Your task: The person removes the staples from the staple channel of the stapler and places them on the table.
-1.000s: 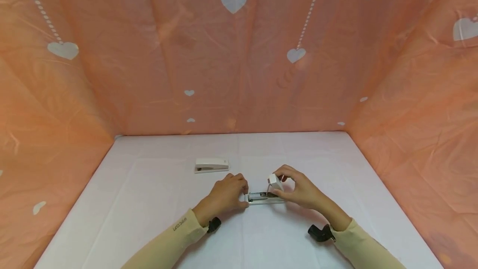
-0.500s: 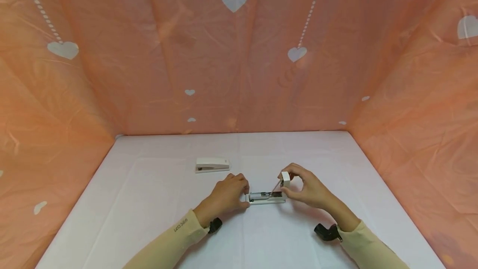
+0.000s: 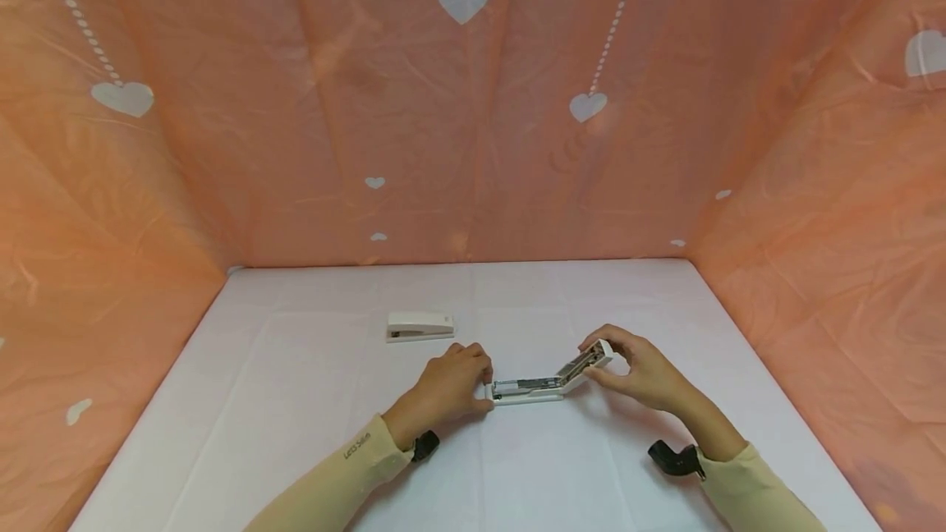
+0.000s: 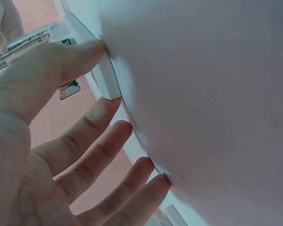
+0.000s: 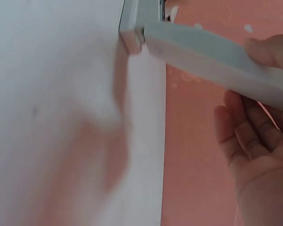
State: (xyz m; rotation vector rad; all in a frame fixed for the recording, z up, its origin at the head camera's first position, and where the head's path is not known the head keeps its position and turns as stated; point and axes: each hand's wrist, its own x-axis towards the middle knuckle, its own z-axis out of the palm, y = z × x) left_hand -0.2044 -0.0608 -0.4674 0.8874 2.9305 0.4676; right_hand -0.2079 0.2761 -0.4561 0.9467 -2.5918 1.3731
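Note:
A white stapler lies opened out on the table, its base (image 3: 526,399) flat and its top cover (image 5: 203,49) swung back and tilted up to the right. The metal staple channel shows along the base. At the base's left end, my left hand (image 3: 449,382) holds it between thumb and fingers; the left wrist view shows the thumb on the base's edge (image 4: 107,77). My right hand (image 3: 650,376) pinches the raised cover near its free end. In the right wrist view, the right thumb lies on one side of the cover and the fingers on the other.
A second white stapler (image 3: 420,327), closed, stands behind my left hand. The table (image 3: 332,294) has a white cover. Orange cloth (image 3: 473,146) with white hearts hangs at the back and both sides.
My right hand has moved right, swinging the stapler's cover back from above the base to a rightward tilt. The thin strip between cover and base no longer shows. My left hand has stayed put.

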